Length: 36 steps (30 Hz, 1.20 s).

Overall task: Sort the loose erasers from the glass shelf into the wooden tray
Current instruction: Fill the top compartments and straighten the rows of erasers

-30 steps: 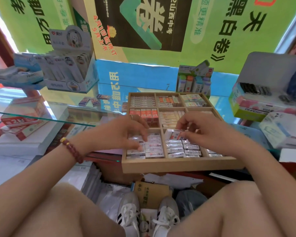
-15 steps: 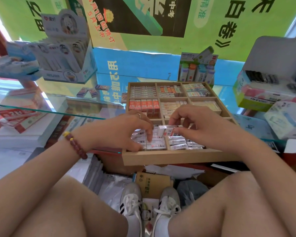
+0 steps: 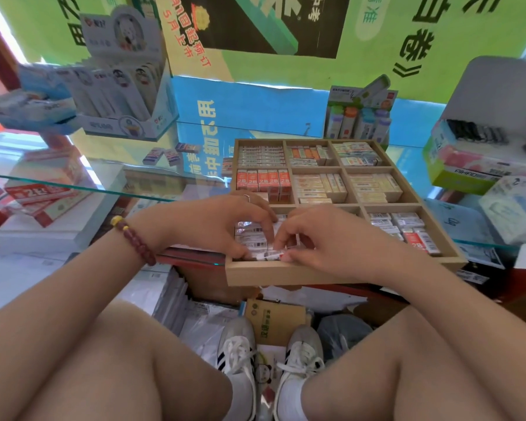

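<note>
Both hands are worked at the near-left compartment of the wooden tray (image 3: 286, 275), which sits on the glass shelf (image 3: 73, 183), its near edge overhanging. The left hand (image 3: 213, 226) is curled over the wrapped rows there, thumb tip set against the left end of one wrapped eraser (image 3: 268, 256). The other end is pinched by the right hand (image 3: 325, 238), thumb and forefinger closed on it, other fingers bent. The eraser is held low against the tray's near wall, apparently being seated into the row.

Progress is judged as late. The far and middle rows are seen packed, and the near-right compartment is largely filled. The near-middle one is mostly hidden under the right hand, so its fill cannot be told.

Left to do: a small group of loose erasers (image 3: 170, 153) lies on the glass, far and left of the tray, and one more (image 3: 227, 165) lies just beside the tray's left wall. These are untouched.
</note>
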### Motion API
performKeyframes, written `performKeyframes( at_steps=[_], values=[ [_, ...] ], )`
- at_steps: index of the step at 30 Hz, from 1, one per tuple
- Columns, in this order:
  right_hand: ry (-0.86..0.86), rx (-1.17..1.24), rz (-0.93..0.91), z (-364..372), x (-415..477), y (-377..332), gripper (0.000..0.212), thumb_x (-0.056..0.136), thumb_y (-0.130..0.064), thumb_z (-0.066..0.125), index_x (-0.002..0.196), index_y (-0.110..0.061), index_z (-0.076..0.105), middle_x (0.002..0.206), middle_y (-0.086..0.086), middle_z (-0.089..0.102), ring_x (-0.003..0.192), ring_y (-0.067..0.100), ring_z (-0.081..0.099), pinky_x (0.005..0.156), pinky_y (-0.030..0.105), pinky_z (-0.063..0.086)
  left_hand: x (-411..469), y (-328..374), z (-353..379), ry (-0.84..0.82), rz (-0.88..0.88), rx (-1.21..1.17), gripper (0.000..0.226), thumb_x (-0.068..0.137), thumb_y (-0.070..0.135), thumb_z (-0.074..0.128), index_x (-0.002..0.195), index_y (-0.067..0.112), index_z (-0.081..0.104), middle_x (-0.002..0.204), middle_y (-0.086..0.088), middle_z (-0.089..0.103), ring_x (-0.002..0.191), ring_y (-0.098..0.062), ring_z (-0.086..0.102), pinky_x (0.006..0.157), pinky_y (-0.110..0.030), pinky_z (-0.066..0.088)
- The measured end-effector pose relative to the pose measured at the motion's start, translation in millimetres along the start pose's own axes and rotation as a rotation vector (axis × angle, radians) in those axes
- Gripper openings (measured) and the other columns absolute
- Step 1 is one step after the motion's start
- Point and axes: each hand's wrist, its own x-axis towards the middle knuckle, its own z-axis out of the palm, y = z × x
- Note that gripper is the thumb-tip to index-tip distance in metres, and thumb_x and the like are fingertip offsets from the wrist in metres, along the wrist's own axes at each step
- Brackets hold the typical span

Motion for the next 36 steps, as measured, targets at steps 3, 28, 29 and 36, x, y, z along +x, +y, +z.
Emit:
performKeyframes(
  at_steps=[3, 28, 29, 36],
  values=[
    [0.003, 0.044, 0.008, 0, 2, -1, 0.005, 0.087, -0.027, 0.066, 0.09, -0.028, 0.07, 0.075, -0.025, 0.051, 0.073, -0.008, 0.048, 0.066, 0.01, 0.038, 2, 0, -1, -0.015, -0.009, -0.039, 0.036, 0.074, 0.019, 0.078, 0.107, 0.026, 0.067, 0.131, 0.01, 0.049, 0.125, -0.001, 0.035, 0.108, -0.022, 0.024],
    [-0.013, -0.008, 0.008, -9, 18, -6, 0.031, 0.09, -0.009, 0.044, 0.083, -0.027, 0.069, 0.085, -0.02, 0.051, 0.08, -0.002, 0.053, 0.074, 0.027, 0.047, -7, -23, -15, 0.314, -0.073, -0.453, 0.009, 0.086, 0.01, 0.064, 0.094, 0.011, 0.07, 0.1, -0.001, 0.07, 0.098, -0.005, 0.064, 0.087, -0.016, 0.046],
    [0.04, 0.018, 0.004, -9, 23, -4, 0.031, 0.089, -0.009, 0.044, 0.081, -0.026, 0.069, 0.084, -0.021, 0.05, 0.078, -0.006, 0.052, 0.072, 0.026, 0.046, -6, -34, -19, 0.489, -0.139, -0.488, 0.012, 0.087, 0.001, 0.061, 0.089, 0.011, 0.068, 0.093, -0.002, 0.07, 0.09, -0.002, 0.065, 0.083, -0.015, 0.046],
    [0.275, 0.187, 0.066, -13, 56, 1, 0.032, 0.085, -0.004, 0.046, 0.07, -0.023, 0.067, 0.076, -0.014, 0.051, 0.066, 0.009, 0.055, 0.061, 0.034, 0.048, -3, -150, -18, 0.952, -0.821, -0.035, 0.03, 0.079, 0.015, 0.066, 0.108, 0.007, 0.064, 0.118, -0.018, 0.059, 0.112, -0.031, 0.053, 0.09, -0.029, 0.039]
  ],
)
